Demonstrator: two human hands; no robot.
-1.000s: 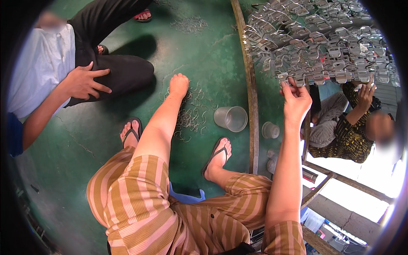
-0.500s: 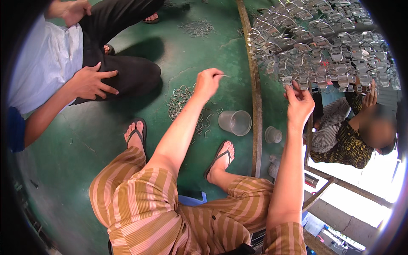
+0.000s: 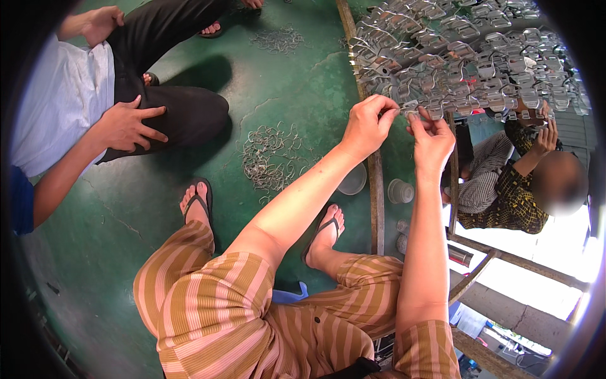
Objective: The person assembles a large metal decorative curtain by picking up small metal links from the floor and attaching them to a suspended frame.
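My left hand (image 3: 371, 126) is closed in a pinch at the lower left edge of the hanging rows of shiny metal buckles (image 3: 467, 82). A thin bent wire piece is in that pinch, mostly hidden by the fingers. Right beside it, my right hand (image 3: 434, 142) grips a metal buckle (image 3: 411, 106) at the end of a row between thumb and fingers. The fingertips of both hands nearly meet there. On the green floor below lies a pile of bent wire pieces (image 3: 268, 158).
Behind my left forearm stands a clear plastic tub (image 3: 355, 181); a smaller white cup (image 3: 400, 191) is past the wooden bar (image 3: 377, 208). A person in dark trousers (image 3: 183, 117) sits at left. Another person (image 3: 511, 189) works at right behind the buckles. A second wire pile (image 3: 278, 40) lies farther off.
My left hand has moved right and slightly up from over the floor pile, carrying the wire piece to the buckle at my right hand. The right hand keeps its grip, shifted slightly left and up.
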